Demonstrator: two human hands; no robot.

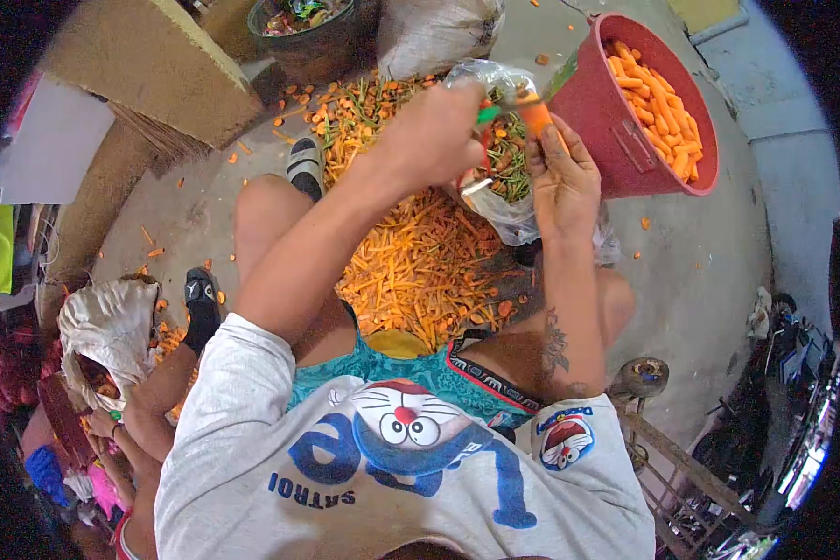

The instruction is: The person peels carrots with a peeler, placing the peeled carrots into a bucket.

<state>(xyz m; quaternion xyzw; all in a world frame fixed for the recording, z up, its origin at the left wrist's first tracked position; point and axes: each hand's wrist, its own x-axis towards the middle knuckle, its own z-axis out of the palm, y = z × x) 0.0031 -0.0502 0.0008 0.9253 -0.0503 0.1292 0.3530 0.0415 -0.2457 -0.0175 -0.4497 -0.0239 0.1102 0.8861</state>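
My right hand (566, 177) pinches a carrot (535, 116) upright between thumb and fingers. My left hand (436, 133) is closed round a cutting tool with a green handle (488, 114); its metal part reaches the carrot's upper end, and motion blur hides its exact kind. Just below both hands stands a clear plastic bag (511, 222) holding green and brown trimmings (509, 168). Between my legs lies a large heap of orange carrot peelings (411, 271), with cut carrot ends and green stalks mixed in towards the far side.
To the right, a tilted red bucket (616, 154) holds many peeled carrots (658, 107). A dark tub (313, 47) of rubbish and a white sack (439, 33) stand at the back. Another person's hand (103, 425) is near a pale sack (107, 322) at left. A metal frame (672, 467) stands lower right.
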